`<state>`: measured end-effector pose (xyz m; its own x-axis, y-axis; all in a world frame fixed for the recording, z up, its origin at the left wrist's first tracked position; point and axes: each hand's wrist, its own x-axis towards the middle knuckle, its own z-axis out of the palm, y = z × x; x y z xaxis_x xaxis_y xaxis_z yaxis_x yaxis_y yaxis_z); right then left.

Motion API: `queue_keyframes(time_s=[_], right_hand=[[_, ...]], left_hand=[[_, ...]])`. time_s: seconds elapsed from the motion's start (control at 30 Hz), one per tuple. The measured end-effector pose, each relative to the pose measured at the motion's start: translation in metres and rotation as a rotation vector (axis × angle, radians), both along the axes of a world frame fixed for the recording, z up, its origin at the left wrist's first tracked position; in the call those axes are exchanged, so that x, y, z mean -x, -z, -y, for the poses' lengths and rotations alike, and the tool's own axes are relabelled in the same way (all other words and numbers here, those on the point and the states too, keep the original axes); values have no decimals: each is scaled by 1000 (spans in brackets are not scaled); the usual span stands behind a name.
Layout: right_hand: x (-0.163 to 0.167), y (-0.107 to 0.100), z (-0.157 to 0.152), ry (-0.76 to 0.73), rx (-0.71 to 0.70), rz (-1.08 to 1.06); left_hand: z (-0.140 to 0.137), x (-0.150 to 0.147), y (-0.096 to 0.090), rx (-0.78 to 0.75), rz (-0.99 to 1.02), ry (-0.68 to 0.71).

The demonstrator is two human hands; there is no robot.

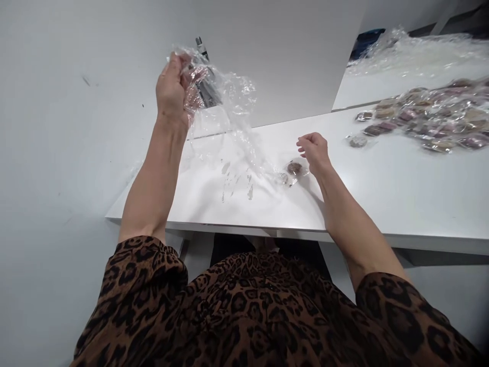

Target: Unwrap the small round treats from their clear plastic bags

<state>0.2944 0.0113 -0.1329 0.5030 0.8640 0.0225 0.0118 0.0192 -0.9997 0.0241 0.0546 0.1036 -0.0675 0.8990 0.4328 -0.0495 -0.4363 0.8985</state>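
My left hand is raised over the left part of the white table, its fingers closed on a crumpled clear plastic bag. The thin film hangs from the hand and trails down to the right, toward the tabletop. Near its lower end is a small brown round piece in clear wrapping; whether film and wrapping touch is unclear. My right hand is just above and to the right of that piece, with fingers curled inward. Anything inside those fingers is hidden.
A pile of individually wrapped brown and pinkish pieces covers the back right of the white table. A mirror-like panel stands along the back edge. Behind the left hand's film a dark object is partly visible.
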Motion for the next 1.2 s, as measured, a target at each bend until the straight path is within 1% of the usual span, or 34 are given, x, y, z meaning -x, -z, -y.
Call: queue_keyframes(time_s=[0.1, 0.2, 0.27, 0.37, 0.43, 0.5, 0.57, 0.63, 0.67, 0.73, 0.83, 0.93, 1.03, 1.1, 1.17, 1.2], right_hand=[[-7, 9, 7, -106, 76, 358], [-5, 18, 20, -262, 217, 712], [2, 23, 30, -360, 269, 898], [15, 28, 46, -474, 272, 1087], [22, 30, 56, -518, 237, 1176], [24, 32, 62, -547, 179, 1226], [22, 31, 66, -555, 130, 1227], [17, 27, 67, -560, 111, 1161], [15, 24, 66, -565, 129, 1103], [12, 15, 65, -586, 209, 944], [13, 6, 65, -615, 326, 651], [17, 6, 67, -579, 321, 450], [8, 12, 67, -479, 256, 389], [-12, 14, 61, -360, 172, 375], [-43, 15, 50, -183, 95, 406], [-62, 14, 44, -79, 84, 443]], left_hand=[[18, 22, 6, 65, 77, -54], [34, 55, 18, 16, 106, -167], [43, 82, 30, -23, 168, -259], [52, 118, 59, -18, 246, -331], [56, 135, 86, 32, 278, -359], [60, 145, 117, 98, 298, -392], [63, 151, 148, 165, 303, -411], [64, 154, 175, 212, 299, -415], [65, 154, 187, 228, 298, -421], [65, 155, 207, 257, 301, -439], [65, 154, 230, 307, 316, -467], [67, 152, 245, 338, 321, -484], [68, 152, 250, 335, 329, -487], [68, 153, 250, 330, 339, -486], [68, 154, 249, 333, 347, -491], [67, 154, 248, 335, 349, -491]])
